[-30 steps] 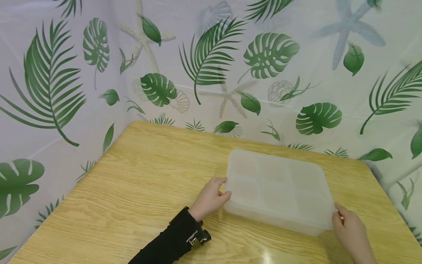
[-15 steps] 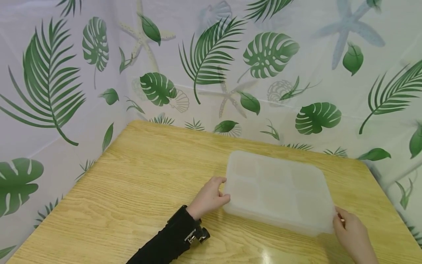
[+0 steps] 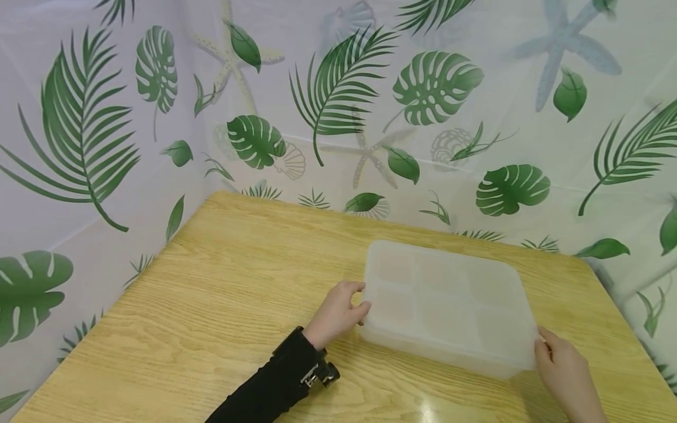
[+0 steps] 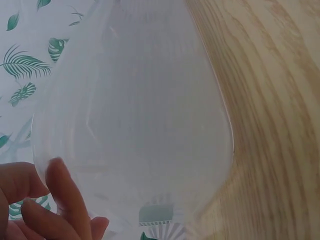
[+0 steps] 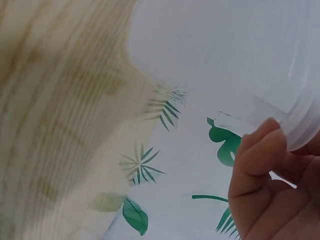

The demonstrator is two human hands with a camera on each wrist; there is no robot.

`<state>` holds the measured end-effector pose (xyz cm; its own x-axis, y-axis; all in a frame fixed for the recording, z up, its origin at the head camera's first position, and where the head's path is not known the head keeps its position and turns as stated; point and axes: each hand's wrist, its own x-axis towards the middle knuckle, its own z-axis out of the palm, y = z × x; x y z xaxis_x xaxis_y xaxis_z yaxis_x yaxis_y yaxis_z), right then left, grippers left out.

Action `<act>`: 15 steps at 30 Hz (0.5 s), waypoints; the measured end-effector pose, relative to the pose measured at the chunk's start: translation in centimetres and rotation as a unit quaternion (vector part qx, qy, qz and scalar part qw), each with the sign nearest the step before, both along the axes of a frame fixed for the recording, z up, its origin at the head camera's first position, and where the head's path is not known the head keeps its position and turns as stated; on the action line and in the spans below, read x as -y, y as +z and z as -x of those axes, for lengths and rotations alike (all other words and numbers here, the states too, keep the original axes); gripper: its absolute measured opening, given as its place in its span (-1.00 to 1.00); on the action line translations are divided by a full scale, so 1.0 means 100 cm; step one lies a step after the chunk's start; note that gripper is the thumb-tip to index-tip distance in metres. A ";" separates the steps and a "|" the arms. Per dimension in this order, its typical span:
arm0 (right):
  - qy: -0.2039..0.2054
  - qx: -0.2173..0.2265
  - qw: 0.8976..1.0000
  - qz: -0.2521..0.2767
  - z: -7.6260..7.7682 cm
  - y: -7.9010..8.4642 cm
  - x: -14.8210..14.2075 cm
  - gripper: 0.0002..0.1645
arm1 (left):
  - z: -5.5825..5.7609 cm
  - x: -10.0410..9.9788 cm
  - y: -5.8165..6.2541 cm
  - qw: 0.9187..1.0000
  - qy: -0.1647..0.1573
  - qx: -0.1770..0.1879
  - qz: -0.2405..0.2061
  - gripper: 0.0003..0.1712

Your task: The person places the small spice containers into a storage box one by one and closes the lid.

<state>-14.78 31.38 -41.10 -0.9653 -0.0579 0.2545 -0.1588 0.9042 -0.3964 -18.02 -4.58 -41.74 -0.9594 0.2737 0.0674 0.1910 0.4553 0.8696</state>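
A translucent white plastic box [image 3: 449, 305] with a covered top is held between both hands above the right half of the table. Faint lines on its top mark several compartments; what they contain cannot be made out. My left hand [image 3: 337, 313] grips the box's left end, thumb and fingers at the rim. At the opposite end, the right hand [image 3: 566, 367] pinches the rim near the front corner. The left wrist view shows the cloudy box wall [image 4: 150, 110] and curled fingers [image 4: 67, 200]. In the right wrist view, fingers [image 5: 260, 160] clasp the rounded rim.
The wood-grain table [image 3: 211, 282] extends to the left and in front of the box. A white curtain [image 3: 328, 88] printed with green leaves and starfish hangs along the table's back and sides. A black sleeve with a wrist device [image 3: 319, 376] covers the left forearm.
The box tilts slightly: its front side looked narrower half a second ago and shows more now. Both hands keep their hold at its ends.
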 end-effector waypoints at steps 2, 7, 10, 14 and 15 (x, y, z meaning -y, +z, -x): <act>-0.002 0.004 1.000 -0.003 -0.001 0.000 0.001 -0.64 | 0.000 -0.001 0.001 1.000 0.005 -0.009 0.005 -0.50; -0.017 -0.004 1.000 -0.002 -0.002 -0.002 0.002 -0.66 | 0.001 -0.003 0.002 1.000 0.015 -0.018 0.011 -0.52; -0.020 -0.020 1.000 0.006 -0.002 -0.004 0.002 -0.68 | 0.003 -0.004 0.002 0.999 0.020 -0.021 0.020 -0.52; -0.023 -0.030 0.999 0.010 -0.002 -0.005 0.002 -0.68 | 0.004 -0.003 0.002 0.999 0.024 -0.030 0.030 -0.52; -0.025 -0.032 0.999 0.009 -0.001 -0.005 0.002 -0.68 | 0.004 -0.003 0.003 0.999 0.025 -0.031 0.029 -0.53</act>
<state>-14.64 31.17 -41.55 -0.9487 -0.0057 0.3161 -0.1398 0.9042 -0.4035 -18.45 -4.27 -41.48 -0.9663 0.2317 0.1121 0.2197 0.5155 0.8282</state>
